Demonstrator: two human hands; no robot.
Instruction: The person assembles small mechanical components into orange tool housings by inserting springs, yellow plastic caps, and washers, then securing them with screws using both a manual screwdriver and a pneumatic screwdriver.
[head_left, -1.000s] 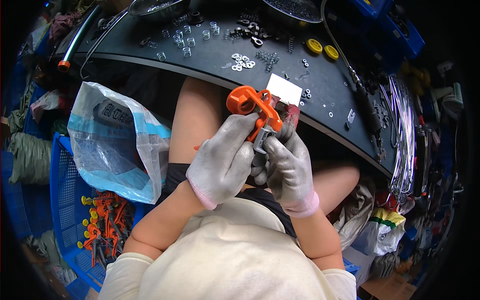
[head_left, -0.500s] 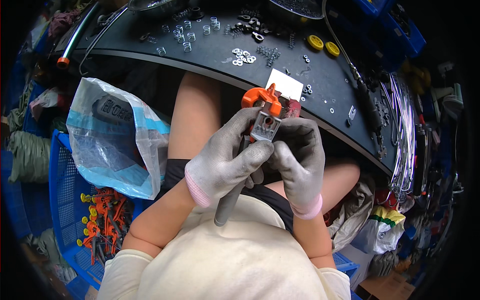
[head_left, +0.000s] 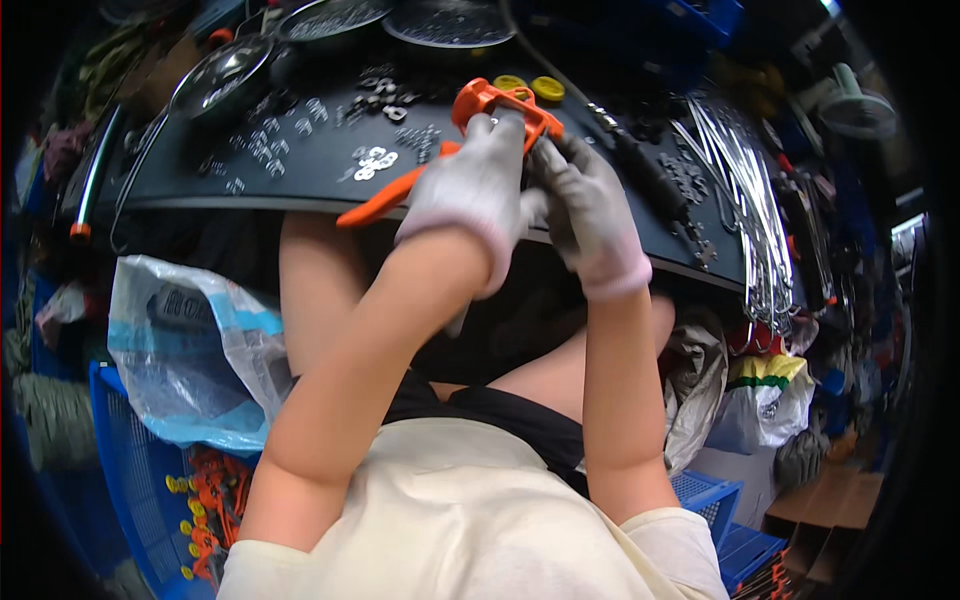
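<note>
An orange caulking gun body (head_left: 475, 102) is up over the edge of the dark table, its long orange lever (head_left: 385, 198) pointing to the lower left. My left hand (head_left: 470, 175), in a grey glove with a pink cuff, is closed around the body from the near side. At its right end my right hand (head_left: 590, 215), gloved alike, has bent fingers against the body. Motion smears those fingers slightly, and any small part between them is hidden. Two yellow discs (head_left: 547, 88) lie just beyond the gun. White washers (head_left: 372, 162) are heaped left of it.
Springs (head_left: 268, 145) and metal bowls (head_left: 225, 75) occupy the table's left and back. A dark cylindrical tool (head_left: 640, 160) and many hooked rods (head_left: 745, 190) lie to the right. Left of my legs are a plastic bag (head_left: 195, 350) and a blue crate (head_left: 105, 400) holding orange parts.
Both hands have moved forward from above my lap to the table edge, taking the caulking gun along. The gun has turned, so its orange lever now shows. My view has shifted too.
</note>
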